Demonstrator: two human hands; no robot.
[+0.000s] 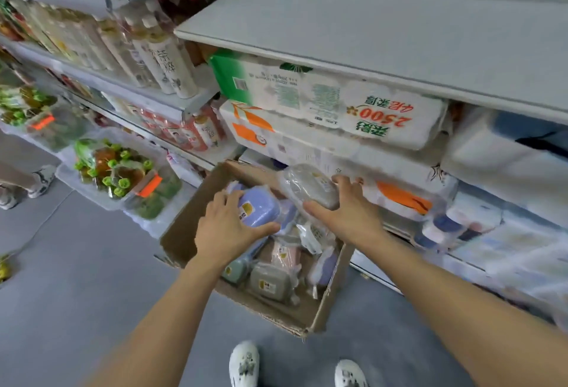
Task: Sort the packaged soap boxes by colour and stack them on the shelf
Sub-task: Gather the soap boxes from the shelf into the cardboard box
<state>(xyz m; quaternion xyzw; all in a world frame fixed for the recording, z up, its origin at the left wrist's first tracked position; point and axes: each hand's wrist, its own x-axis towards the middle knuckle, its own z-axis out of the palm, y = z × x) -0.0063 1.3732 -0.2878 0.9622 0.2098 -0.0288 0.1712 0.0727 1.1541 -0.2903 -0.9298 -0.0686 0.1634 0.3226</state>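
An open cardboard box (181,233) stands on the floor below me, holding several plastic-wrapped soap boxes in purple, grey, pink and green. My left hand (224,230) grips a purple soap box (259,207) just above the carton. My right hand (347,208) holds a grey soap box (310,185) in clear wrap, lifted over the carton's far right corner. A grey soap box (270,285) and a pink one (284,253) lie inside. A bare white shelf (353,36) runs across the upper right.
Packs of toilet paper (338,104) fill the rack under the white shelf. Bottled drinks (166,58) line the shelves at left. Trays of green-capped bottles (113,171) sit on the floor. Another person's shoes (40,180) show at far left; my own shoes (244,365) are below.
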